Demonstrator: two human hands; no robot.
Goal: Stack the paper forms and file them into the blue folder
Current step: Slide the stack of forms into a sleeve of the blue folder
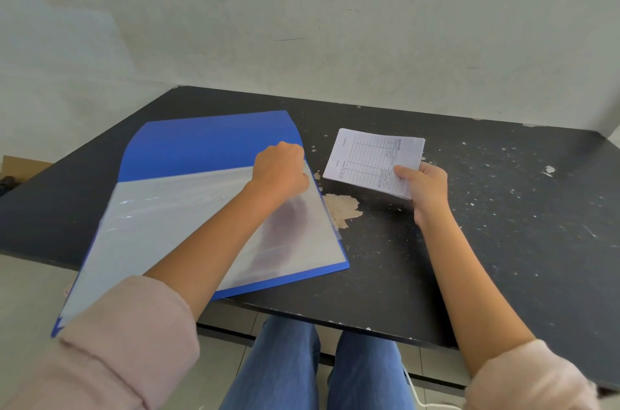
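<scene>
Blue folder (pixel 208 148) on black table (pixel 503 242)

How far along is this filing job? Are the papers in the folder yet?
Not yet. Stacking looks done: the forms sit in one neat pile held in the right hand, above the table. In hand: the blue folder lies open, and the left hand grips the edge of a clear sleeve, apparently opening it. Left: slide the pile in and close the folder.

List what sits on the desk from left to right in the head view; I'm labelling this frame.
Blue folder, lying open → left hand at its clear sleeves → patch of peeled desk surface → stack of paper forms → right hand gripping the stack.
</scene>
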